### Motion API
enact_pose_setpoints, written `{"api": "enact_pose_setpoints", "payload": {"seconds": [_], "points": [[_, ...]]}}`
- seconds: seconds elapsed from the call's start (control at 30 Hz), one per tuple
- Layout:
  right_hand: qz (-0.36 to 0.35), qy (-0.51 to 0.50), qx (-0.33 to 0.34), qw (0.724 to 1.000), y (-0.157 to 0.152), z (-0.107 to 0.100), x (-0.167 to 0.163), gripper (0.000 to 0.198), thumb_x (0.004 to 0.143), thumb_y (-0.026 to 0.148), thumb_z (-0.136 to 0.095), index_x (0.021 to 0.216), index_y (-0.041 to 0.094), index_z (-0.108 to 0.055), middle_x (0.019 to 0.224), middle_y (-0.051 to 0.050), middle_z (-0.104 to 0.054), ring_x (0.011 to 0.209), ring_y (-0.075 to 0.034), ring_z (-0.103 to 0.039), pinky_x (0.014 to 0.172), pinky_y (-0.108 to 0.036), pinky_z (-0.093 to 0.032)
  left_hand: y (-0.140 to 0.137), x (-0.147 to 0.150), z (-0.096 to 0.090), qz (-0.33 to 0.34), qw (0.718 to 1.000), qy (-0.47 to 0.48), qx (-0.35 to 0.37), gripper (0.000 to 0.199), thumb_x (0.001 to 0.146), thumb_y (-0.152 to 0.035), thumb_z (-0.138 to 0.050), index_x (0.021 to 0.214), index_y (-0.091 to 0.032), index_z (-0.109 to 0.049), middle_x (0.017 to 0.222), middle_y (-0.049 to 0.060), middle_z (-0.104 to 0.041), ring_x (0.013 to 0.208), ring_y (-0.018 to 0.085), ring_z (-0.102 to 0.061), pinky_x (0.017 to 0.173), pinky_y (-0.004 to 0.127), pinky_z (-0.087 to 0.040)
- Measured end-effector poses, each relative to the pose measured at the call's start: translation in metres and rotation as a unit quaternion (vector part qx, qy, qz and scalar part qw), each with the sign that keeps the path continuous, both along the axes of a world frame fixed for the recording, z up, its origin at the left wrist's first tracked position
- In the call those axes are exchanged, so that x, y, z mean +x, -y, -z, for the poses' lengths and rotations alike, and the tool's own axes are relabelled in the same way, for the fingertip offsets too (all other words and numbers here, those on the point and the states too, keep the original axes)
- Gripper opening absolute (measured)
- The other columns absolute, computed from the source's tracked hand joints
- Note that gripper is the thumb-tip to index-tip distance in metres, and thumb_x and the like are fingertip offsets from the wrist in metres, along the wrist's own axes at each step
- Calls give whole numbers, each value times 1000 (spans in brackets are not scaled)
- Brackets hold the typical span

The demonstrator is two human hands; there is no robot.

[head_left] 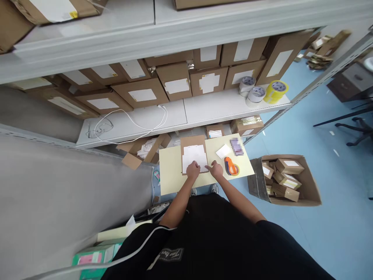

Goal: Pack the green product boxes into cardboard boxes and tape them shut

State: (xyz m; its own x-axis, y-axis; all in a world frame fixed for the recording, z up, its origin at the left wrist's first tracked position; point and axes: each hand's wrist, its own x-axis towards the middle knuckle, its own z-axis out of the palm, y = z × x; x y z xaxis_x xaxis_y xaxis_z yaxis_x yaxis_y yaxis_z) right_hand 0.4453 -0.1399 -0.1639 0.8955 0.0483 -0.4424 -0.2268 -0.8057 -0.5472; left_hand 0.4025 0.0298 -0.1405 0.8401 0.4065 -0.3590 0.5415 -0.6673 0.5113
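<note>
A brown cardboard piece lies on the pale yellow board in front of me, its lower part covered by a white, step-edged sheet. My left hand rests at the sheet's lower edge with its fingers curled in; whatever they grip is hidden. At the lower right corner, my right hand has its fingers bent and its thumb pointing at the cardboard's edge. I cannot make out anything inside it. To the right are an orange tape dispenser, a small white card stack and a purple, pixelated item.
The yellow board stands below a shelf with labelled boxes, tape rolls and a white cable. An open carton of small boxes is on the floor at right. Another open box sits at left, near the wall.
</note>
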Motion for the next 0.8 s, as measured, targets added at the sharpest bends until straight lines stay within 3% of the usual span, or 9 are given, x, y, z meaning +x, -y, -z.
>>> {"api": "enact_pose_setpoints", "payload": {"seconds": [0.1,0.17,0.23,0.3,0.4,0.53,0.63,0.73,0.8], "points": [[18,13,22,1000,-2,8,-12,38,88,56,-73,106,23,-66,97,-12,-75,92,-28,-71,81,-35,-48,-10,9,-2,85,995,-35,44,14,89,-35,-71,92,-22,-66,93,12,-74,102,31,-67,90,40,-48],[50,36,66,996,-7,15,-24,37,92,53,-64,112,22,-68,112,-13,-75,98,-28,-71,87,-36,-50,-15,12,-2,163,985,3,53,30,88,-37,-72,114,-22,-69,122,19,-72,129,37,-58,105,48,-44],[99,47,122,986,-12,22,-36,41,94,50,-56,119,20,-68,126,-15,-73,104,-28,-71,93,-38,-52,-17,12,0,223,973,42,43,51,88,-40,-71,137,-27,-64,154,17,-55,152,40,-34,119,56,-30],[137,44,176,974,-20,25,-45,47,93,50,-52,125,20,-68,131,-14,-72,109,-29,-71,97,-40,-52,-19,9,4,247,968,45,24,63,91,-45,-66,152,-33,-53,171,8,-35,161,40,-13,126,60,-15],[152,41,227,961,-35,21,-55,49,89,50,-52,125,21,-70,130,-10,-74,116,-28,-69,102,-40,-52,-26,-1,9,252,967,40,0,67,97,-49,-54,162,-36,-40,176,2,-22,164,36,-3,129,60,-3],[155,43,228,960,-62,6,-62,53,87,55,-53,121,20,-71,123,-11,-75,114,-30,-69,102,-41,-52,-49,-14,10,244,967,74,-25,71,100,-53,-47,167,-32,-32,175,4,-23,164,34,-2,130,59,0],[146,76,213,963,-86,-5,-74,58,87,56,-56,128,18,-70,133,-15,-71,125,-32,-64,108,-42,-50,-79,-24,6,232,967,98,-49,74,101,-54,-46,168,-28,-27,175,6,-24,164,32,-4,130,56,-2],[87,116,228,963,-115,-12,-91,63,88,56,-59,138,17,-66,144,-17,-64,137,-33,-57,118,-46,-43,-109,-33,1,191,973,106,-76,73,101,-55,-46,167,-29,-29,175,7,-26,164,31,-7,130,57,-7],[23,138,250,958,-137,-14,-104,63,89,56,-61,140,19,-66,149,-15,-61,143,-34,-52,123,-48,-37,-125,-39,-1,120,984,100,-84,77,98,-60,-50,166,-29,-31,174,9,-26,163,34,-11,129,59,-11]]}}
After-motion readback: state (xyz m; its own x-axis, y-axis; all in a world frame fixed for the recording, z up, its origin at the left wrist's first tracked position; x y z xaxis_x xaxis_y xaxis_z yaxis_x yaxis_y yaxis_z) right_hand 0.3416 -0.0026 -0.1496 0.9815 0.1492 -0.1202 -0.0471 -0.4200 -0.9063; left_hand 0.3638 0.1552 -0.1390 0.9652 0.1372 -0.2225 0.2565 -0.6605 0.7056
